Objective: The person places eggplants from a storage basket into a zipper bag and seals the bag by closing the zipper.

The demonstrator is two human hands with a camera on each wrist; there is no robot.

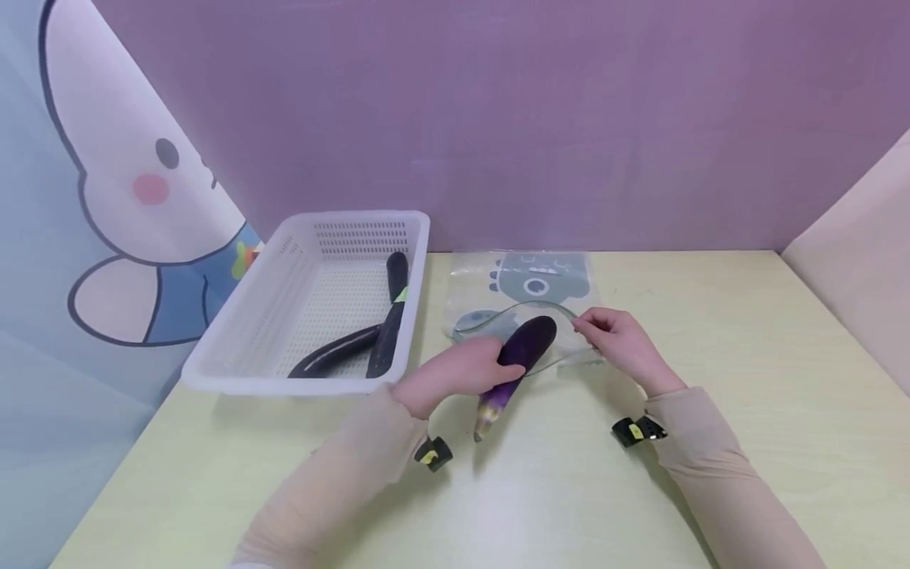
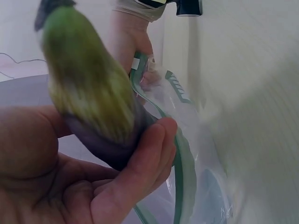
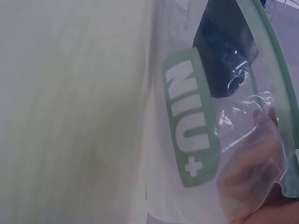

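My left hand (image 1: 472, 367) grips a purple eggplant (image 1: 526, 344) around its middle, the greenish stem end (image 2: 84, 70) pointing back toward me. Its dark rounded end lies at the spread mouth of a clear zip bag (image 1: 490, 276) with a green seal strip and a blue-green cartoon print. At the mouth's right end, my right hand (image 1: 618, 340) pinches the bag's edge. Through the plastic in the right wrist view, the eggplant's dark end (image 3: 224, 51) shows beside a green printed label (image 3: 191, 116).
To the left stands a white plastic basket (image 1: 284, 386) with long dark vegetables (image 1: 387, 336) along its right side, light green showing on one. A purple backdrop (image 1: 498, 126) rises behind the pale wooden table (image 1: 711, 332). A cartoon-printed cloth (image 1: 128, 190) hangs at left.
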